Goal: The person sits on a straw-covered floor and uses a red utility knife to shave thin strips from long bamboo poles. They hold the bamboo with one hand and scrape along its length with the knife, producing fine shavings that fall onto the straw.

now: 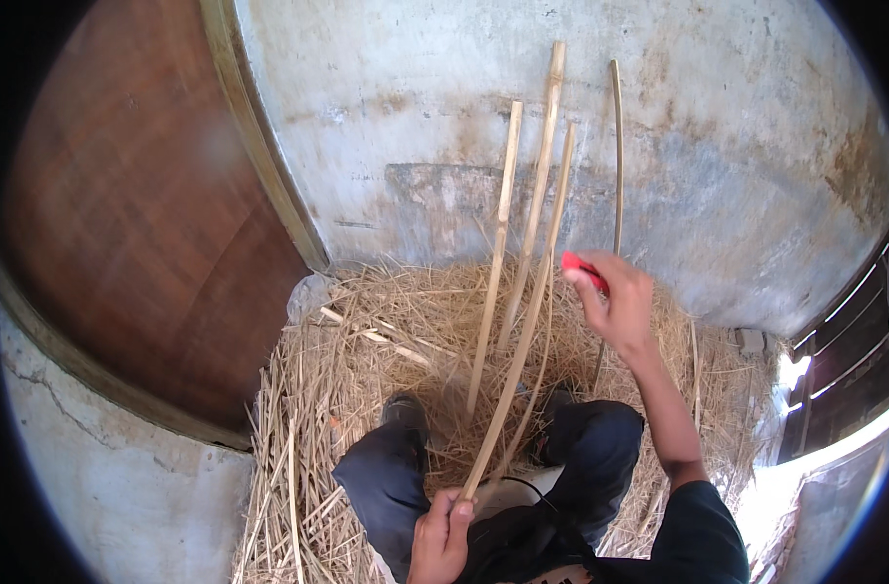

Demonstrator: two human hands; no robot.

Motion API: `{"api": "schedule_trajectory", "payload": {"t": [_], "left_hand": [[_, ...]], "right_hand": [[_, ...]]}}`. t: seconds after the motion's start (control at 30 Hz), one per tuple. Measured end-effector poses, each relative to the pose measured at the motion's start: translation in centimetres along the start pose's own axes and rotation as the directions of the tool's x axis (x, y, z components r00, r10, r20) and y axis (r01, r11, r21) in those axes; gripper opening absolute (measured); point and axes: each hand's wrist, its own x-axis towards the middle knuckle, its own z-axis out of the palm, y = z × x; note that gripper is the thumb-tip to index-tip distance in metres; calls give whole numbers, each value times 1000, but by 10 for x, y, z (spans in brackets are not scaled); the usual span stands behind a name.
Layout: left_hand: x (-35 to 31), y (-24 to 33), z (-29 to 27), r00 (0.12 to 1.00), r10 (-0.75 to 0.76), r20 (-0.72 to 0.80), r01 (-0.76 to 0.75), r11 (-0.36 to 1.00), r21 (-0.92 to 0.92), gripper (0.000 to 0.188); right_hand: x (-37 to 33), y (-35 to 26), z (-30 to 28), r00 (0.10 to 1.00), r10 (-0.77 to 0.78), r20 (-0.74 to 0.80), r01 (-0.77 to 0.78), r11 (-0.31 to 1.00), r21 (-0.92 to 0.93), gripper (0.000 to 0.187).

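A long pale bamboo strip slants up and away from my lap, its far end standing in front of the wall. My left hand is closed around its near end, thumb on top. Beside the strip, a thin curved sliver runs down between my knees. My right hand is raised to the right of the strip, fingers wrapped around a small red hand tool with a dark part. The hand hides most of the tool, and its blade or tip cannot be made out.
Two more bamboo strips and a thin dark stick stand upright ahead. Straw-like shavings cover the floor around my boots. A stained wall rises ahead, a brown door left, and slatted boards right.
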Motion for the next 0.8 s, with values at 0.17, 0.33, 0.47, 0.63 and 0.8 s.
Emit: {"api": "schedule_trajectory", "payload": {"t": [0.17,0.33,0.47,0.63,0.8], "left_hand": [[-12,-16,-5,999,-47,4,47,999,7,36],[-26,-25,-8,997,-70,-21,69,997,-46,34],[-42,-50,-12,993,-117,-1,117,992,-57,33],[-37,-56,-24,982,-167,-91,164,986,-42,32],[2,-9,-28,975,-2,-221,17,998,67,27]], "right_hand": [[46,33,20,993,92,69,-83,989,-126,39],[89,55,45,971,209,119,-186,966,-177,40],[117,137,59,953,286,-99,-298,944,-144,45],[112,165,54,908,417,43,-409,903,-133,51],[62,124,59,926,349,143,-354,935,16,59]]}}
